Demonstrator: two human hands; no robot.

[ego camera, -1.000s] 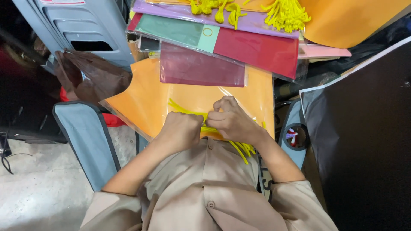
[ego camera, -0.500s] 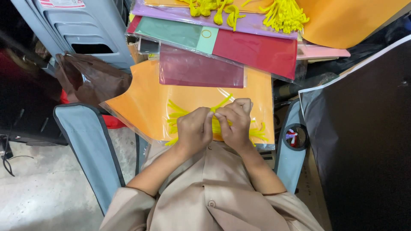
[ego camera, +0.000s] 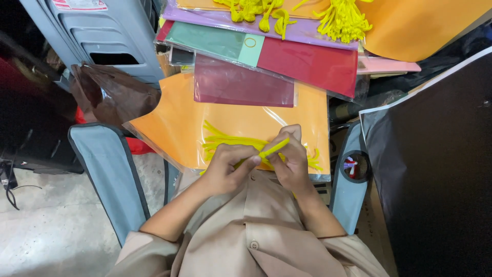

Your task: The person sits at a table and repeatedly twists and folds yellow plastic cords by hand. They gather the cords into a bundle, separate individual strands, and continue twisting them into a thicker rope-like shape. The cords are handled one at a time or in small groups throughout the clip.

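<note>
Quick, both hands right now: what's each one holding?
Left hand: closed on the yellow pipe cleaner.
Right hand: closed on the same yellow pipe cleaner.

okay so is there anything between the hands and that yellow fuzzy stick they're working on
Nothing visible does. The left hand and the right hand both already pinch the yellow pipe cleaner directly, above the orange sheet. Other yellow pipe cleaners lie loose underneath on that sheet, not between fingers and stick.
</note>
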